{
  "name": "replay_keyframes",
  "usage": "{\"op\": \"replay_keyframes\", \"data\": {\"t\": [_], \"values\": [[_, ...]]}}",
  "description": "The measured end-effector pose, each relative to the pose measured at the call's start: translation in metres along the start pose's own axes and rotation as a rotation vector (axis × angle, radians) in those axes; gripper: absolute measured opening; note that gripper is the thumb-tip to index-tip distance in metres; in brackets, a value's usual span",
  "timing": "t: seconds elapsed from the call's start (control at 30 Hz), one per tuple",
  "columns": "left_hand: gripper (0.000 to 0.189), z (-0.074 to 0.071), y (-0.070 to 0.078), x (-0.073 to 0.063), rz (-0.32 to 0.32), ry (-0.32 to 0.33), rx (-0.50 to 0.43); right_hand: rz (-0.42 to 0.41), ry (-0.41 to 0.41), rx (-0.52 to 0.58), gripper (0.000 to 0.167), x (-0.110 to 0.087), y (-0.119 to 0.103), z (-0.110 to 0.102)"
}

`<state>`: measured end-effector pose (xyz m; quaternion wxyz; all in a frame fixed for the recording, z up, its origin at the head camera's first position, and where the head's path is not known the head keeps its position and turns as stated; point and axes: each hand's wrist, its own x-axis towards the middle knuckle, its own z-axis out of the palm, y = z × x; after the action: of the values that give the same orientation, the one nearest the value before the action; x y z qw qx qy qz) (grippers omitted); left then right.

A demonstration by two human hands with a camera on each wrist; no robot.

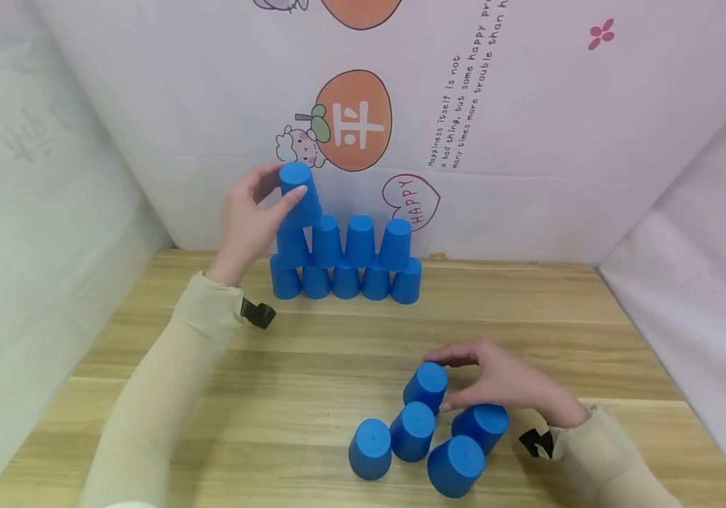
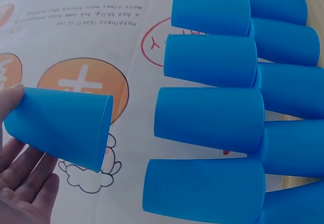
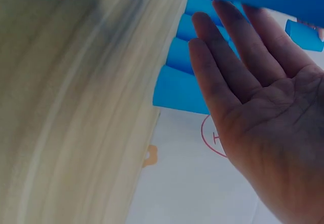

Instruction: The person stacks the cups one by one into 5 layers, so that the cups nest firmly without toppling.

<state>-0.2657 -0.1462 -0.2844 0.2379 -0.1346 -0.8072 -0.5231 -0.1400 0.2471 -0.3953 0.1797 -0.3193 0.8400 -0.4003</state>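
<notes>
My left hand (image 1: 250,215) holds an upside-down blue cup (image 1: 300,194) between thumb and fingers; the left wrist view shows a gap between this cup (image 2: 61,125) and the stacked cups (image 2: 210,117). Below it, blue cups stand upside down in two rows, an upper row (image 1: 360,241) on a lower row (image 1: 346,281). Low on the right, my right hand (image 1: 502,377) is around a blue cup (image 1: 426,386) on the table, thumb at its near side, fingers behind. In the right wrist view its fingers look nearly straight; whether they touch the cup cannot be told.
Several more upside-down cups stand close by the right hand, among them a left one (image 1: 370,449), a front one (image 1: 456,467) and one under the wrist (image 1: 480,426). The wooden table (image 1: 286,367) meets a printed backdrop (image 1: 515,219) right behind the stack.
</notes>
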Motion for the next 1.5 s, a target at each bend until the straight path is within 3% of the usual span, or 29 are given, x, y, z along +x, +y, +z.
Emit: {"op": "replay_keyframes", "data": {"t": [0.4, 0.8, 1.07, 1.27, 1.5], "values": [[0.063, 0.011, -0.024, 0.011, -0.080, -0.044, -0.009, 0.020, -0.006, 0.010, 0.053, 0.001, 0.001, 0.008], [0.066, 0.013, -0.031, 0.012, -0.107, -0.061, 0.014, 0.013, 0.018, -0.006, 0.050, 0.002, 0.002, 0.012], [0.067, 0.012, -0.030, 0.011, -0.106, -0.048, -0.002, 0.006, 0.037, -0.007, 0.046, 0.001, 0.003, 0.012], [0.072, 0.009, -0.022, 0.005, -0.117, -0.008, 0.013, 0.024, 0.083, -0.025, 0.048, 0.000, 0.001, 0.008], [0.070, 0.004, -0.007, -0.008, -0.028, 0.036, 0.007, 0.032, 0.133, -0.030, 0.050, -0.004, -0.001, -0.002]]}}
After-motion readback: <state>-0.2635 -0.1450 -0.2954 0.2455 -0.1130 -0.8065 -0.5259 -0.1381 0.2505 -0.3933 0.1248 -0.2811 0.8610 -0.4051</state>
